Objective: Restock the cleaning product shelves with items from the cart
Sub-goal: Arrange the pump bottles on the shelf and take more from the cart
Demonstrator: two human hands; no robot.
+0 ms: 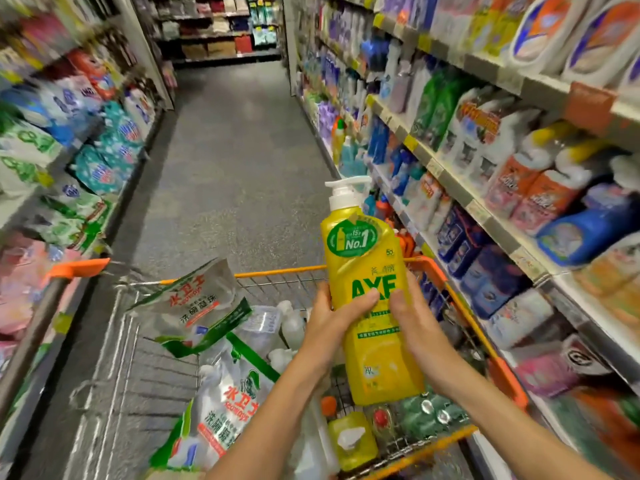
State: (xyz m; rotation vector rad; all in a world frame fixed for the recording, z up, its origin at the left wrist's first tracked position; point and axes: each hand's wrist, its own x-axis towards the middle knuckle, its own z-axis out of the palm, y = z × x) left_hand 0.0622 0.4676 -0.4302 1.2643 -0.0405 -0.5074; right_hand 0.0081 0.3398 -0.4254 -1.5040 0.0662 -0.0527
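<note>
A tall yellow AXE dish-soap bottle with a white pump top is held upright above the cart. My left hand grips its left side with the thumb across the label. My right hand grips its right side, thumb on the front. The wire cart with orange trim stands below, holding white and green refill pouches, another yellow bottle lying down, clear bottles and green items. Cleaning product shelves full of bottles run along the right.
Shelves of bagged goods line the left side of the aisle. An orange-tipped cart handle juts in at the left. The grey aisle floor stretches ahead to far shelves at the back.
</note>
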